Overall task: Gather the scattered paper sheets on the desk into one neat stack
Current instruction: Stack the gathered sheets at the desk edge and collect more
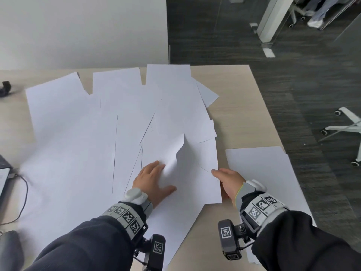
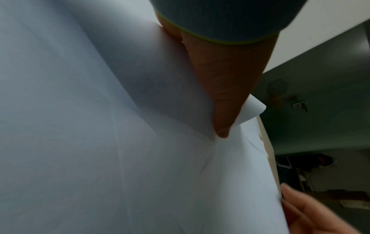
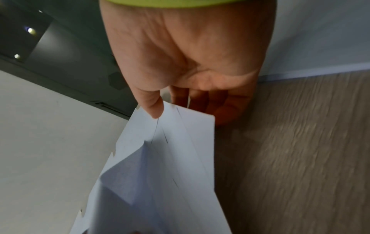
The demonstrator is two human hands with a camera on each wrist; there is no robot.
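Now the left hand [image 1: 154, 182] is lying flat, fingers spread and straight, on the scattered white paper sheets [image 1: 93, 133] at lower centre of the head view, pressing down and pushing one sheet up into a curled, buckling ridge [image 1: 180, 147] just beyond its fingertips. Those overlapping white sheets are fanning out across the pale wood-grain tabletop [image 1: 238, 106] from the left edge of the frame to past the middle, their corners sticking out at different angles along the far side.

Over at lower right, the right hand [image 1: 227, 180] is working at the right edge of that same pile, and the right wrist view is showing its thumb on top of several layered sheet edges with the fingers curling underneath, pinching them. In the left wrist view that hand's fingers [image 2: 300, 210] are showing at the bottom right, touching the paper's edge.

Just beside the right hand, to the right of the frame, a separate squared-up stack of white sheets [image 1: 263, 169] is sitting near the tabletop's right edge, part of it under the dark sleeve.

At far left, a thin black cable [image 1: 24, 192] is looping over the tabletop. Upper right, dark grey carpet and the white wheeled base of a chair [image 1: 345, 128] are showing.
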